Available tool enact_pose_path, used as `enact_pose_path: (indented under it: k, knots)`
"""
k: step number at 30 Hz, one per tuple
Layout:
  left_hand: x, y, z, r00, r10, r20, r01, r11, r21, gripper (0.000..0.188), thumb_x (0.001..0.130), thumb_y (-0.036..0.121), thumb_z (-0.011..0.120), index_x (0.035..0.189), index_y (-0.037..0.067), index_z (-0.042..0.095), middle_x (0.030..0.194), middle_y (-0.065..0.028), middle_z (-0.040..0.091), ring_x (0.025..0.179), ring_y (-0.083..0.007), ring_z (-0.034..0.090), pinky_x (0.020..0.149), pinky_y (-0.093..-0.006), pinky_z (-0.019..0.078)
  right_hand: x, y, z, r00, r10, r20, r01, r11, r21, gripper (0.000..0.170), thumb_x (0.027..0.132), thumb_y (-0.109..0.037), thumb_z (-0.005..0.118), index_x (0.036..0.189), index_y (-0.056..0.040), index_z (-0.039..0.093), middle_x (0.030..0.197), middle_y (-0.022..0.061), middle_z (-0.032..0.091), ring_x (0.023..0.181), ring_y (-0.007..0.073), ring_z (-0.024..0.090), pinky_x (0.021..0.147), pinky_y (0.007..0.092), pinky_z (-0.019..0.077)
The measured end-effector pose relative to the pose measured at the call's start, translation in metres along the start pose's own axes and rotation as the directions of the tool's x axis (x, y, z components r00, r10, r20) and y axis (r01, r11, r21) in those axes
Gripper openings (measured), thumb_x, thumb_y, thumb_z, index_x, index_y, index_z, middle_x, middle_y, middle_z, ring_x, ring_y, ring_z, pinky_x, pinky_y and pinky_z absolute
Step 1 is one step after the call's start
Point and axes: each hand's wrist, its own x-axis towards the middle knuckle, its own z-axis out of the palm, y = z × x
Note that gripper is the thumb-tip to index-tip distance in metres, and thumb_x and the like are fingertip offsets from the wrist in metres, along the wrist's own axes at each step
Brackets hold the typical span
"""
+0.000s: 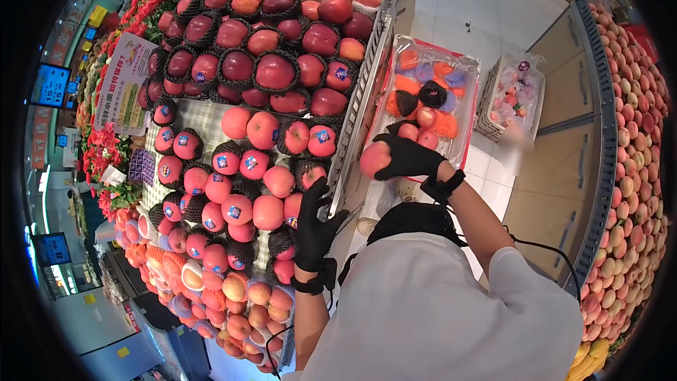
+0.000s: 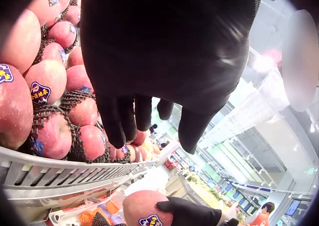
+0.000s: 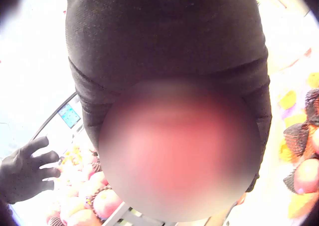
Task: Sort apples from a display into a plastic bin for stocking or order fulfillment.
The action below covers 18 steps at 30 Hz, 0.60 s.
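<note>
The right hand (image 1: 412, 156), in a black glove, grips a pink-red apple (image 1: 375, 160) between the display and a clear-lined box (image 1: 465, 142); the left wrist view shows a sticker on this apple (image 2: 148, 209). In the right wrist view a blurred patch covers what the right hand (image 3: 169, 41) holds. The left hand (image 1: 315, 229), also gloved in black, is at the display's edge beside stickered apples (image 1: 269, 212), its fingers spread and holding nothing. Inside the box lie apples (image 1: 426, 118) and orange, purple and black foam nets (image 1: 445, 125).
Dark red apples (image 1: 275, 71) in black nets fill the upper display. A slatted metal rail (image 1: 357, 92) edges it. Beyond the box stands a white basket (image 1: 491, 127) with packed items, and a peach display (image 1: 624, 190) lines the far right. A sign (image 1: 125, 85) stands at left.
</note>
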Motion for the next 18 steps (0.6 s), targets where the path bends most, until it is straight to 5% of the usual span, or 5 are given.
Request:
enact_pose_path:
  k: [2, 6, 10, 14, 18]
  knots:
    - [0.002, 0.000, 0.000, 1.000, -0.029, 0.005, 0.029, 1.000, -0.005, 0.061, 0.074, -0.003, 0.073, 0.129, 0.003, 0.049, 0.127, -0.0091, 0.054, 0.111, -0.0189, 0.055, 0.095, -0.0323, 0.0462, -0.005, 0.033, -0.021, 0.988, 0.066, -0.138, -0.091, 0.980, -0.177, 0.069, 0.067, -0.033, 0.081, 0.121, -0.0019, 0.051, 0.113, 0.0120, 0.059, 0.106, 0.0216, 0.057, 0.093, 0.0329, 0.0452]
    - [-0.009, -0.022, -0.002, 0.994, -0.109, -0.022, 0.110, 0.994, 0.014, 0.035, 0.078, -0.001, 0.070, 0.112, 0.001, 0.060, 0.117, -0.0090, 0.061, 0.106, -0.0179, 0.058, 0.092, -0.0304, 0.0462, -0.007, 0.079, -0.054, 0.924, 0.264, -0.276, -0.261, 0.964, 0.051, 0.069, 0.061, -0.040, 0.081, 0.111, -0.0009, 0.055, 0.108, 0.0140, 0.061, 0.098, 0.0237, 0.061, 0.086, 0.0335, 0.0486]
    - [-0.020, -0.028, 0.005, 0.970, -0.233, -0.064, 0.232, 0.973, -0.018, 0.023, 0.082, 0.002, 0.066, 0.105, 0.001, 0.064, 0.109, -0.0091, 0.065, 0.102, -0.0168, 0.060, 0.090, -0.0294, 0.0466, 0.003, 0.133, -0.059, 0.850, 0.295, -0.435, -0.345, 0.938, -0.038, 0.077, 0.061, -0.044, 0.081, 0.116, -0.0002, 0.050, 0.102, 0.0153, 0.061, 0.094, 0.0246, 0.063, 0.081, 0.0365, 0.0525]
    - [-0.027, -0.032, 0.007, 0.973, -0.225, -0.044, 0.225, 0.974, -0.006, 0.021, 0.085, 0.002, 0.062, 0.106, 0.000, 0.063, 0.107, -0.0091, 0.066, 0.098, -0.0153, 0.060, 0.087, -0.0292, 0.0474, 0.014, 0.141, -0.052, 0.703, 0.660, -0.266, -0.649, 0.748, 0.141, 0.079, 0.061, -0.043, 0.083, 0.118, -0.0008, 0.049, 0.100, 0.0147, 0.063, 0.083, 0.0229, 0.066, 0.056, 0.0336, 0.0551]
    - [-0.025, -0.018, 0.010, 0.933, -0.351, -0.077, 0.346, 0.935, -0.072, 0.019, 0.088, 0.003, 0.059, 0.106, -0.001, 0.063, 0.107, -0.0087, 0.066, 0.095, -0.0156, 0.061, 0.084, -0.0294, 0.0476, 0.029, 0.205, -0.018, 0.816, 0.479, -0.323, -0.483, 0.873, 0.072, 0.089, 0.057, -0.051, 0.081, 0.120, 0.0017, 0.046, 0.100, 0.0164, 0.061, 0.095, 0.0288, 0.063, 0.081, 0.0373, 0.0524]
